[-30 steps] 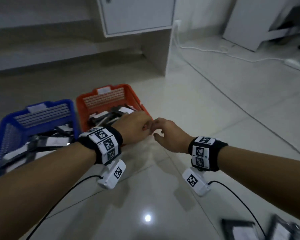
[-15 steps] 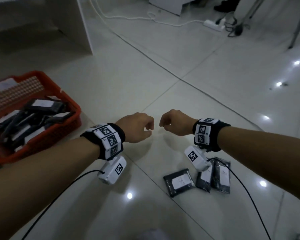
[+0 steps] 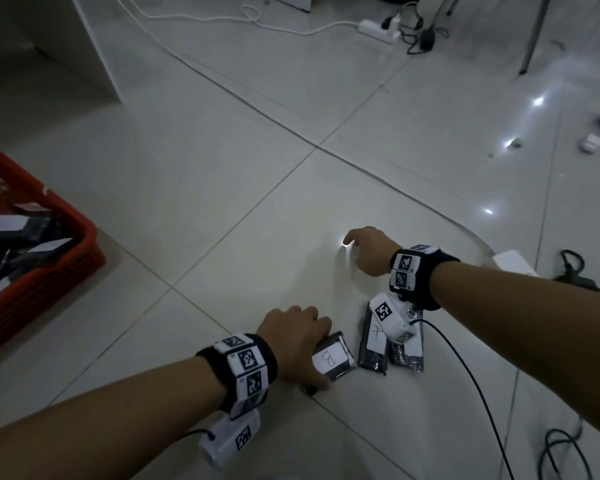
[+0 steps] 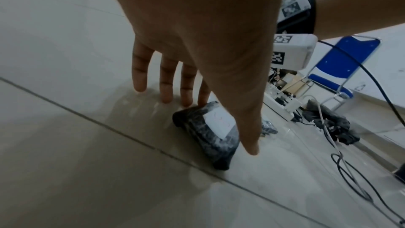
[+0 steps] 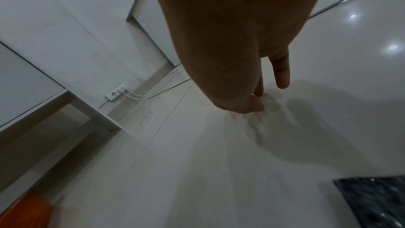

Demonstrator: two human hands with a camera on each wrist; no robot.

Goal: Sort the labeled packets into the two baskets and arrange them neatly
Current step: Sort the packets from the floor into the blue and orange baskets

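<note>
A dark packet with a white label marked B point(image 3: 333, 362) lies on the tiled floor. My left hand point(image 3: 321, 353) is down over it, fingers nearly straight. The fingertips point(image 4: 203, 102) touch its far end and the thumb lies along its near side. In the left wrist view the same packet point(image 4: 210, 133) sits between thumb and fingers. Two more packets lie just right of it, one labelled A point(image 3: 373, 344) and another point(image 3: 407, 356) partly hidden by my right wrist camera. My right hand point(image 3: 352, 245) is farther out, empty, fingertips point(image 5: 282, 82) on the floor. The red basket point(image 3: 59, 271) holds several packets.
A white cabinet leg point(image 3: 94, 46) stands at the back left. A power strip point(image 3: 378, 29) with cables lies at the back. A white box point(image 3: 513, 263) and coiled black cables point(image 3: 561, 455) are at the right. A blue folding chair point(image 4: 342, 68) stands beyond.
The view swung right, away from the baskets. Both hands left their loose fists; the left came down onto the B packet and the right reached forward to the floor.
</note>
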